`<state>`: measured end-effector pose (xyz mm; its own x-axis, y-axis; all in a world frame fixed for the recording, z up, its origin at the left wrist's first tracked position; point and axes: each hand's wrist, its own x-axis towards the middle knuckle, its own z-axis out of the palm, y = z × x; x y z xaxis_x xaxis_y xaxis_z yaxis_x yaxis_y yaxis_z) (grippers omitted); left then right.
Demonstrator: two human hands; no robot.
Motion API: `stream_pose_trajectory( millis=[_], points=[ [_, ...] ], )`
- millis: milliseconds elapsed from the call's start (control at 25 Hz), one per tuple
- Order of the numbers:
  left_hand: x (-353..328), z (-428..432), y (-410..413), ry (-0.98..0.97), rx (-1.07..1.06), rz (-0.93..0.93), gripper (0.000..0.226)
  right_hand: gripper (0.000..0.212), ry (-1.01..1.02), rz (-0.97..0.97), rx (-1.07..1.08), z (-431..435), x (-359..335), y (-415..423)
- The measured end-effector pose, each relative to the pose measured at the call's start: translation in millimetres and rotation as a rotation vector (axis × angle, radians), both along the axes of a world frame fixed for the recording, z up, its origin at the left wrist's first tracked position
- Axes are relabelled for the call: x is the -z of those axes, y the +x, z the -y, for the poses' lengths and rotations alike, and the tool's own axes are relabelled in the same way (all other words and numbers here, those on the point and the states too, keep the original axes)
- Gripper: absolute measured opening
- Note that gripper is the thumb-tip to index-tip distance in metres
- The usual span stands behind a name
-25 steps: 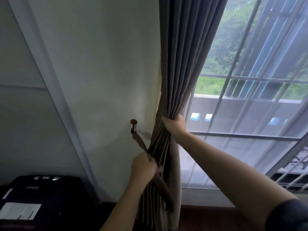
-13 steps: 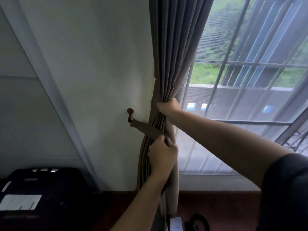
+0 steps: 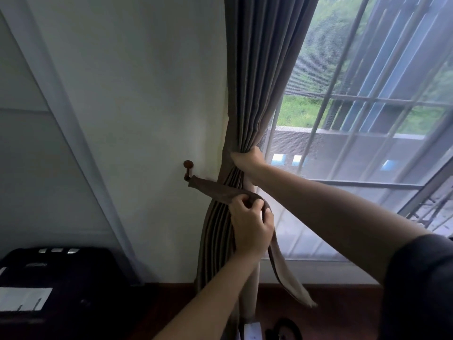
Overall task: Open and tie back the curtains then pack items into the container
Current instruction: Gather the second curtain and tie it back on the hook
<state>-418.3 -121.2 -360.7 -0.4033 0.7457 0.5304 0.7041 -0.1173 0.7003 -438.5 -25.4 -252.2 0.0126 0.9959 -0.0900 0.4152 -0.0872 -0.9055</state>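
Note:
A grey-brown pleated curtain (image 3: 257, 69) hangs bunched against the wall at the window's left edge. My right hand (image 3: 247, 159) grips the gathered folds at hook height. A brown tieback strap (image 3: 215, 188) runs from a round wooden wall hook (image 3: 188, 168) across the front of the curtain. My left hand (image 3: 252, 224) is closed on the strap where it bends around the bundle. The strap's loose end (image 3: 289, 278) dangles down to the right.
A barred window (image 3: 367, 119) with a mesh screen fills the right side. A black case (image 3: 61, 285) with a white label sits low on the left. The floor is dark wood, with a small black object (image 3: 284, 330) at the bottom edge.
My left hand has pulled the strap from hanging below the hook across the curtain front to the right. The loose end now hangs free at the right. My right hand keeps its grip.

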Motion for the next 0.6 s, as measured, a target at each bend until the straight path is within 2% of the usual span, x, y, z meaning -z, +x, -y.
stream_pose_trajectory(
  millis=[160, 240, 400, 480, 600],
  points=[
    [8, -20, -19, -0.008, -0.027, -0.322, 0.014, 0.045, -0.021, -0.023, -0.012, -1, 0, 0],
    [7, -26, -23, -0.03, -0.019, -0.392, 0.018, 0.049, -0.026, -0.048, -0.008, -1, 3, 0],
    [12, -36, -36, 0.066, 0.027, -0.484, 0.017, 0.035, -0.03, -0.048, 0.018, 1, -2, 5],
    [15, -38, -41, 0.12, 0.038, -0.418, 0.028, 0.033, -0.039, -0.078, 0.022, 0, 0, 7],
    [13, -35, -34, 0.125, -0.065, 0.014, 0.042, 0.037, -0.017, -0.037, 0.008, -1, 3, 7]
  ],
)
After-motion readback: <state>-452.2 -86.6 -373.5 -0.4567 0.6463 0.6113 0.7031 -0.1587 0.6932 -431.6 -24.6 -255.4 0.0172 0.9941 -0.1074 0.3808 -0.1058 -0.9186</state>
